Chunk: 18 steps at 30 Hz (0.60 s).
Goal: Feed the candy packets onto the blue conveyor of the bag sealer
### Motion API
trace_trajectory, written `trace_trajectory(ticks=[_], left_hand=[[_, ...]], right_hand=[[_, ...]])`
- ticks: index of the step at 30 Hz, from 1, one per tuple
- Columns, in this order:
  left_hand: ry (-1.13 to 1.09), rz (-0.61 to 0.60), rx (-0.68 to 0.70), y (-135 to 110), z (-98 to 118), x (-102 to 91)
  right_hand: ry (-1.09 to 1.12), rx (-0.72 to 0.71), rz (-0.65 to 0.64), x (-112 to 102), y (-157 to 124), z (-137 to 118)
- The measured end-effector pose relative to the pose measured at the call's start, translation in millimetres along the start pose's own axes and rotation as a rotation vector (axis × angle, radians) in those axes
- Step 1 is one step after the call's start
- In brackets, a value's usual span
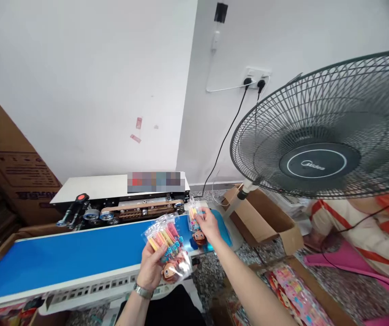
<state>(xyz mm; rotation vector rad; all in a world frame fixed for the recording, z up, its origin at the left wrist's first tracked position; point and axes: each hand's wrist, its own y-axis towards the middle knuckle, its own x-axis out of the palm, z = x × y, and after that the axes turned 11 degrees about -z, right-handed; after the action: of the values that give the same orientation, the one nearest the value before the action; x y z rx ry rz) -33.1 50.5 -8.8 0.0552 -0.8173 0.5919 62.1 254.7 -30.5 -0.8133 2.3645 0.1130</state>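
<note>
My left hand (151, 265) grips a few clear plastic packets (170, 246), fanned over one another, with yellow and pink sticks and a cartoon face inside. Farther right, my right hand (208, 225) is closed on the upper part of a single similar packet (197, 237), at the right end of the blue conveyor belt (79, 256). Behind the belt stands a sealing machine (143, 206) with pulleys and a brown band; the packet's top edge is close to its right end. Whether the two touch I cannot tell.
A large black fan (316, 163) looms at the right, its pole beside the belt's end. An open cardboard box (262, 217) sits on the floor behind it. Another box holds colourful packs (296, 294) at lower right. Power cords (230, 131) hang from the wall socket.
</note>
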Motion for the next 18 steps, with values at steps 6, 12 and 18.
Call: trace_trajectory(ticks=[6, 12, 18], left_hand=[[0.001, -0.006, 0.028, 0.3, -7.0, -6.7], [0.007, 0.011, 0.049, 0.9, -6.9, -5.6], [0.019, 0.005, 0.058, 1.5, -9.2, -2.0]], right_hand=[[-0.066, 0.054, 0.011, 11.4, 8.3, -17.2], [0.072, -0.144, 0.028, 14.7, -14.0, -38.6], [0.346, -0.318, -0.256, 19.0, -58.3, -46.4]])
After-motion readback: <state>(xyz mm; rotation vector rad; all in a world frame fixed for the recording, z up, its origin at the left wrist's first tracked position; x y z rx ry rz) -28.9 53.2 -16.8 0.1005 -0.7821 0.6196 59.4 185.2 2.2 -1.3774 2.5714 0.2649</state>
